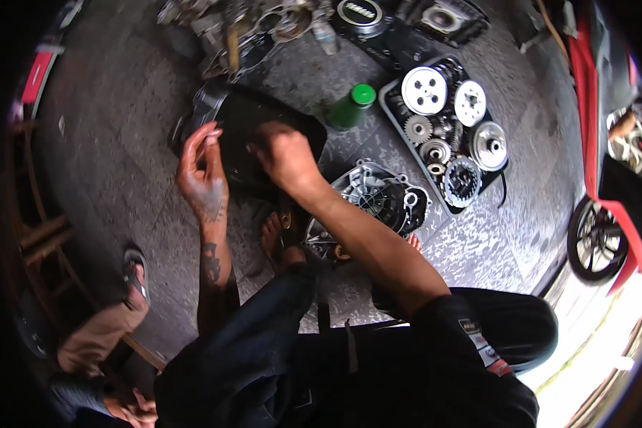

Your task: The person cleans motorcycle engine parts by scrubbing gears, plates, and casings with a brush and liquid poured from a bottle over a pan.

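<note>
Overhead view of a person's two bare hands at work above a grey, scuffed floor. Both hands are over a black pan (pixel 239 121) that lies on the floor in front of the person. The left hand (pixel 205 171), smudged dark near the wrist, is at the pan's left side with its grip narrow, thumb and fingertips close together; whether something small is between them cannot be told. The right hand (pixel 287 158) is over the pan's right part, fingers curled and blurred by motion; its grip and anything in it cannot be made out.

To the right of the pan a green bottle (pixel 348 113) with a green cap stands upright. Beyond it, a tray (pixel 385 101) with a pale rim is crowded with metal gears (pixel 418 129) and round discs (pixel 424 90). Nearer the person, partly hidden by the right forearm, an open metal casing (pixel 367 191) lies beside a bare foot (pixel 272 232). At the top are greasy engine parts (pixel 282 25) and a round lid (pixel 359 13) with lettering too blurred to read. A red motorbike (pixel 586 107) is at the far right. At lower left, another person's sandalled foot (pixel 136 269) and hands (pixel 137 408) show, well apart from the pan
</note>
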A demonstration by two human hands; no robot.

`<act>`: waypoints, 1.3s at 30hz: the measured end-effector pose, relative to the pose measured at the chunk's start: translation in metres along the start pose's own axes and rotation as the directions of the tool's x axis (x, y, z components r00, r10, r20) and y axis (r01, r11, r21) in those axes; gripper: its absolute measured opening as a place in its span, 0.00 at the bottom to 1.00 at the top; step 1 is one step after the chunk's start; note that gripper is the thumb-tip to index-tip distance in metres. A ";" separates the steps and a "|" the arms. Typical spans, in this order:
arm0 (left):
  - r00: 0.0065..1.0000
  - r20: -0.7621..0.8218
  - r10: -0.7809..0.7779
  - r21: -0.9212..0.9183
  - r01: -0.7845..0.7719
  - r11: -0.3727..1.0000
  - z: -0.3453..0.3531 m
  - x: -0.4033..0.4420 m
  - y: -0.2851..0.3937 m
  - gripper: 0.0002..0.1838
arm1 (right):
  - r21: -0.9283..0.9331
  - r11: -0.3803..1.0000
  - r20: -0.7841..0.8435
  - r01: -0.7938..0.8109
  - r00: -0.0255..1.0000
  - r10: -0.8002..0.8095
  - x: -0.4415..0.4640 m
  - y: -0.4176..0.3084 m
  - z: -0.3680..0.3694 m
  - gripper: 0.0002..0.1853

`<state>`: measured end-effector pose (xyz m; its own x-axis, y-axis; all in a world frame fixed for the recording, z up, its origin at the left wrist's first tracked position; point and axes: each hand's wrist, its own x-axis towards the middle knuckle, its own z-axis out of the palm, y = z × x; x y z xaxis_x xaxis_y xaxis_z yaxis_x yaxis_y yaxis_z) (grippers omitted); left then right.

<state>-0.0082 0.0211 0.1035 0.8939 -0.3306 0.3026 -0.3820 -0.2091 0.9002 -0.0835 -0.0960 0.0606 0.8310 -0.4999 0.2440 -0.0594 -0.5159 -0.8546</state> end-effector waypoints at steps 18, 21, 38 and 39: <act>0.999 0.039 0.028 -0.032 -0.027 0.999 0.022 -0.017 0.018 0.08 | -0.415 0.907 0.540 -0.069 0.784 0.307 0.017 0.012 -0.013 0.08; 0.999 0.014 0.049 -0.040 -0.048 0.998 0.026 -0.016 0.028 0.09 | 0.069 0.979 0.215 0.192 0.955 -0.202 0.022 -0.016 -0.018 0.06; 0.973 -0.008 -0.231 0.008 0.231 0.973 0.024 0.027 0.031 0.09 | -0.001 1.000 0.170 -0.014 0.985 0.014 0.035 0.009 -0.006 0.20; 0.963 0.019 -0.269 0.003 0.269 0.963 0.022 0.031 0.035 0.09 | 0.001 1.000 0.220 -0.012 0.975 0.011 0.037 0.005 -0.011 0.23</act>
<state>0.0009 -0.0170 0.1380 0.9592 -0.2794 0.0436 -0.1283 -0.2926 0.9476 -0.0589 -0.1246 0.0701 0.9317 -0.3401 0.1276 -0.0685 -0.5096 -0.8577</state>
